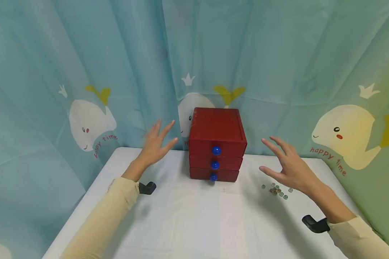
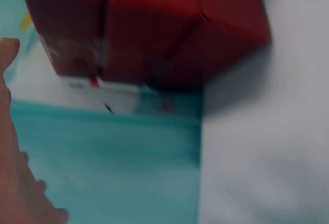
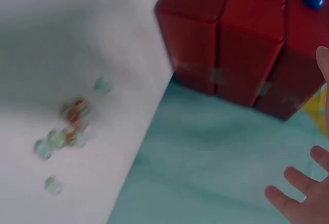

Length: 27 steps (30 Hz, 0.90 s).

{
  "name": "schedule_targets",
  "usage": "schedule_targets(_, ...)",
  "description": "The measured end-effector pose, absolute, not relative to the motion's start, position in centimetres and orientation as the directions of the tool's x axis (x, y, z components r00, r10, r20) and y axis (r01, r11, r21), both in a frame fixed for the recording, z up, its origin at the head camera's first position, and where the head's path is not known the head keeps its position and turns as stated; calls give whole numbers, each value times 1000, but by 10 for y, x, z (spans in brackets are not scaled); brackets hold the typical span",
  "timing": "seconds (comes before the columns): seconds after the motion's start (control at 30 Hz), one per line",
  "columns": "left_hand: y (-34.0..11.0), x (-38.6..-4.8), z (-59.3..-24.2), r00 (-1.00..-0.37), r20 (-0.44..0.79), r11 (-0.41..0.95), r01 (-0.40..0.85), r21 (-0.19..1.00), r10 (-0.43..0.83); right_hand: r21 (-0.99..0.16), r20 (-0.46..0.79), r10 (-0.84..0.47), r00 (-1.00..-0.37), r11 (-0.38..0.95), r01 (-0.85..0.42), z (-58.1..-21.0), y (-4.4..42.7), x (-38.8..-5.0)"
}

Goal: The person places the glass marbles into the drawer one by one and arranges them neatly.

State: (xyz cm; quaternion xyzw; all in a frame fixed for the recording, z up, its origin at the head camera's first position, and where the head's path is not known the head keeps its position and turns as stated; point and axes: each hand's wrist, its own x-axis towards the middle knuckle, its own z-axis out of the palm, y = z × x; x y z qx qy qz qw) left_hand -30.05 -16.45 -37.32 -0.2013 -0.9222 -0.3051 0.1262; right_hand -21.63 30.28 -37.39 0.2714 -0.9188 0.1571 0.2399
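Note:
A red cabinet [image 1: 218,126] of three stacked drawers with blue knobs [image 1: 216,150] stands at the table's back edge. To its left my left hand [image 1: 153,145] hangs in the air, fingers spread, touching nothing; the left wrist view shows part of that hand [image 2: 23,178] beside the red cabinet [image 2: 149,29]. My right hand [image 1: 291,167] is raised on the cabinet's other side, fingers apart and holding nothing. Small glass beads [image 1: 281,194], clear-green and reddish, lie on the table below and beside it. In the right wrist view the beads [image 3: 57,138] are blurred.
A white table [image 1: 188,223] reaches back to a blue-green curtain [image 1: 142,54] printed with whales and crowns. The curtain wraps round both sides. Black straps with a dark mount [image 1: 315,224] sit at both wrists.

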Motion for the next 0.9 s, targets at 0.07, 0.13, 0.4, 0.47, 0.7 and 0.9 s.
schedule_targets(0.07, -155, -300, -367, -884, 335, 680, 465, 567, 326, -156, 551, -430, -715, 789, -595, -371, 295, -215)
schedule_targets(0.13, -146, -299, -362, -882, 313, 626, 471, 622, 353, -159, 577, -432, -693, 773, -614, -368, 289, -213)
schedule_targets(0.4, -127, -303, -353, -868, 264, 463, 456, 760, 421, -273, 567, -458, -685, 680, -681, -360, 254, -208)
schedule_targets(0.47, -124, -307, -353, -871, 236, 412, 423, 807, 432, -318, 546, -480, -687, 640, -700, -360, 244, -210)
schedule_targets(0.7, -118, -321, -354, -888, 34, 210, 145, 967, 459, -555, 453, -521, -724, 471, -686, -362, 215, -220)
schedule_targets(0.9, -110, -326, -354, -885, -22, 140, 48, 989, 464, -653, 390, -518, -761, 427, -626, -366, 200, -228)
